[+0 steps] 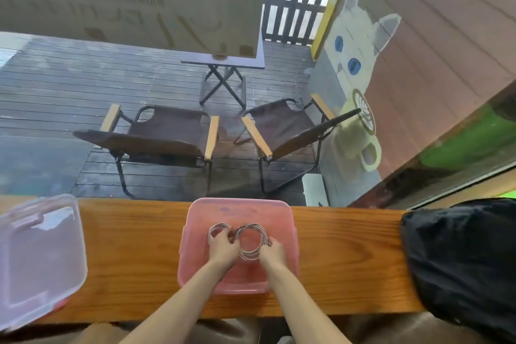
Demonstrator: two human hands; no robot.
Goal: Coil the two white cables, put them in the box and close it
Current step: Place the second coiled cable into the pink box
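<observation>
A pink translucent plastic box (192, 234) stands open in the middle of the wooden counter (134, 246). Inside it lie two coiled white cables: a smaller coil (218, 227) on the left and a larger coil (254, 229) on the right, touching each other. My left hand (222, 250) reaches into the box and grips the smaller coil at its near side. My right hand (272, 253) holds the larger coil at its right edge. The box's clear lid (39, 257) lies flat on the counter far to the left, apart from the box.
A black bag (458, 257) rests on the counter's right end. Beyond the counter, behind glass, are two folding chairs (164, 131), a small folding table (223, 64), a wet wooden deck and a painted cat wall (354, 58).
</observation>
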